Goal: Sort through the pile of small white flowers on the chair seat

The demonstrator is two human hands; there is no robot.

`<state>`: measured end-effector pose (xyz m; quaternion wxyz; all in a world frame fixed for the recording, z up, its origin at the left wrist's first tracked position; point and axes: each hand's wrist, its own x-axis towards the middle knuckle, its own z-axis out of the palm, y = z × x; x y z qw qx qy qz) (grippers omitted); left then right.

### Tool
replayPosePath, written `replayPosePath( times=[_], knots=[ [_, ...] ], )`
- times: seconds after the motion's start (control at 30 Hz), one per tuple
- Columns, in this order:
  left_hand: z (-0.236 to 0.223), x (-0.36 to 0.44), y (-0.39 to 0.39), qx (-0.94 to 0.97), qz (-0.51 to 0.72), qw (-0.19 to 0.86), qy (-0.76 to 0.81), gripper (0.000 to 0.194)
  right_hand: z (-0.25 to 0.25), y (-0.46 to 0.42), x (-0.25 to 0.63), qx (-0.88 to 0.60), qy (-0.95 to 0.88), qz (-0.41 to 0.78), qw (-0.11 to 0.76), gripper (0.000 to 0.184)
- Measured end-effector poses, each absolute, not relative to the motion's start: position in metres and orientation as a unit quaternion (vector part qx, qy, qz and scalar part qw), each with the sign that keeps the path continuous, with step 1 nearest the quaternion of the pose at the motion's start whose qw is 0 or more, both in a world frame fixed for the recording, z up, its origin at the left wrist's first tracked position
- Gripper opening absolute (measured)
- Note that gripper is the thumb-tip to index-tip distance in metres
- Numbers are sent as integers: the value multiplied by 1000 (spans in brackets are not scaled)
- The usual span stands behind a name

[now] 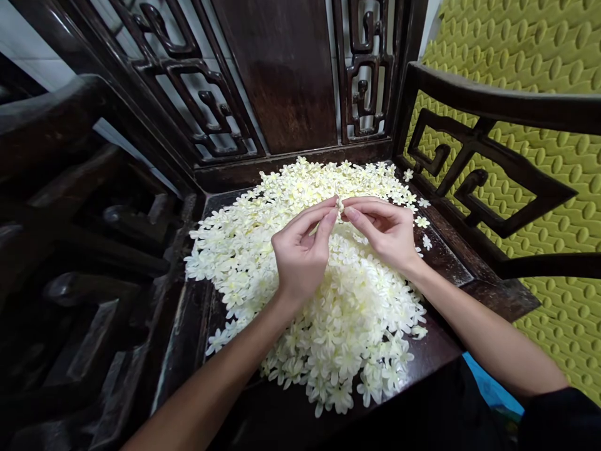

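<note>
A wide heap of small artificial flowers point(248, 238), pale cream with yellowish centres, covers most of the dark wooden seat. Above its middle, my left hand point(305, 247) and my right hand point(382, 232) meet at the fingertips. Pinched between them is one small cream flower point(340, 205), mostly covered by the fingers. Thumb and forefinger are pressed together on each hand. A rounded mound of the same flowers point(342, 319) rises just below my wrists, nearer to me.
The dark wooden chair has a carved back point(282, 75) and an openwork armrest point(493, 150) on the right. Another carved armrest point(94, 232) stands at left. Beyond the right one is a yellow-green textured surface point(526, 50). Several loose flowers point(422, 222) lie along the seat's right side.
</note>
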<state>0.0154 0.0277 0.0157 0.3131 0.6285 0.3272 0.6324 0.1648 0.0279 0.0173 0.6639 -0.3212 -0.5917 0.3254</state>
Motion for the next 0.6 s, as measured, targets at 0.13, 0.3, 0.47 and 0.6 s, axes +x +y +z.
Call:
replayPosePath(
  times=[0.13, 0.3, 0.47, 0.6],
  knots=[
    [16, 15, 29, 636, 631, 303, 326, 13, 18, 28, 165, -324, -599, 321, 658, 6],
    [17, 15, 29, 644, 634, 283, 321, 13, 17, 29, 166, -307, -616, 313, 654, 7],
    [17, 15, 29, 647, 630, 284, 322, 14, 16, 29, 167, -302, -627, 308, 648, 11],
    [15, 15, 30, 643, 635, 285, 320, 13, 16, 28, 166, -330, -636, 290, 635, 6]
  ],
)
